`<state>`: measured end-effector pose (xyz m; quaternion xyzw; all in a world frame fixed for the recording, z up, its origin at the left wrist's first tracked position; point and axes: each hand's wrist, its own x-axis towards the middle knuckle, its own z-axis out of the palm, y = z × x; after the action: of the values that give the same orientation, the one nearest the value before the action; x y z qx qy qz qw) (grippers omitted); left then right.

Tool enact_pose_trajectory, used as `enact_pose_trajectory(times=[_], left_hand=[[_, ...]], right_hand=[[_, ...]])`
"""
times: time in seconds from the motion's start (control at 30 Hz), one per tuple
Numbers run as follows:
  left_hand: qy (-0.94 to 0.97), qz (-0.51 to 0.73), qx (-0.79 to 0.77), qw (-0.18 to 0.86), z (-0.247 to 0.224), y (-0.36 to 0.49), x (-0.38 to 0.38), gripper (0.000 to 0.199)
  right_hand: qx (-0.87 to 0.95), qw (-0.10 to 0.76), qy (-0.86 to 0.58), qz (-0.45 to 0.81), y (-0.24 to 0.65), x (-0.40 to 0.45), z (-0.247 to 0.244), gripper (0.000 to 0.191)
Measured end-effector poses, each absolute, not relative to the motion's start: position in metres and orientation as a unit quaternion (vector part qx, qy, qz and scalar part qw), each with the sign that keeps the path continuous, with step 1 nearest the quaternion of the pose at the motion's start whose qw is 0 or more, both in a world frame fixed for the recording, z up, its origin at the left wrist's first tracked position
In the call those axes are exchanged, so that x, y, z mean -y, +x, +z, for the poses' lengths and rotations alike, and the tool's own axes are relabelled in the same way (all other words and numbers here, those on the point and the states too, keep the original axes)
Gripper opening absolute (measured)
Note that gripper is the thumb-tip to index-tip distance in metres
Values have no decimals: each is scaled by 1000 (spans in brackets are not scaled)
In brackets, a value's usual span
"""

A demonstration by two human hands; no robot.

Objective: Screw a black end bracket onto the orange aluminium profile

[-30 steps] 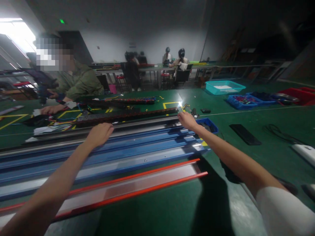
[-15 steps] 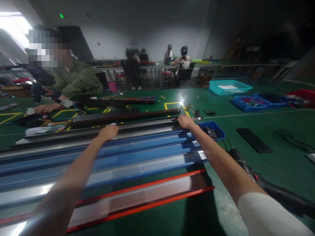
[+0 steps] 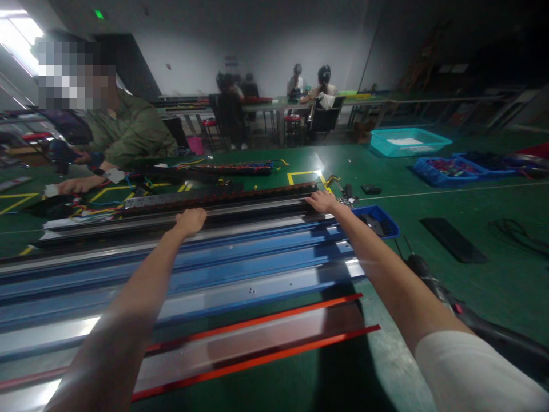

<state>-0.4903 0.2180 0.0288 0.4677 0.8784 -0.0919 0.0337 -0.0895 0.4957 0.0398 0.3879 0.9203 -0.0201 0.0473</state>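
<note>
Both arms reach across long metal channels lying side by side. My left hand [image 3: 191,222] is closed over the edge of a black-and-silver channel [image 3: 253,213] near its middle. Farther right, my right hand [image 3: 321,202] has its fingers wrapped on the same channel close to its right end. Nearer to me are blue channels [image 3: 266,254] and one with red edges [image 3: 274,343]. Just beyond my hands lies a black perforated strip [image 3: 171,200] with coloured wires at its left.
A blue tray [image 3: 392,232] of black parts, a power tool [image 3: 422,269] and a black slab [image 3: 452,240] lie right. A turquoise basket [image 3: 412,150] stands farther back. Across the table at left, a person in a green jacket [image 3: 141,129] handles wires and a drill.
The view has shifted slightly. The black-and-silver channel under my hands has moved a little away from the blue channels, with both hands staying on it.
</note>
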Motion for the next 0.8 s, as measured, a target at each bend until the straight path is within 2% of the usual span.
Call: enact_pose_trajectory(times=[0.07,0.23,0.5,0.8], left_hand=[[461,-91,-882,29,29,-490,-219,44],[449,-78,-890,26,28,-491,-223,44],[445,-62,-893,4,20,-496,-225,44],[441,-49,-896,-22,27,-482,-222,43]], right_hand=[[-919,48,392,-7,-91,-499,39,59],[-932,68,356,14,-94,-508,38,45],[-922,61,382,22,-98,-510,40,52],[-922,41,384,34,-95,-491,48,52]])
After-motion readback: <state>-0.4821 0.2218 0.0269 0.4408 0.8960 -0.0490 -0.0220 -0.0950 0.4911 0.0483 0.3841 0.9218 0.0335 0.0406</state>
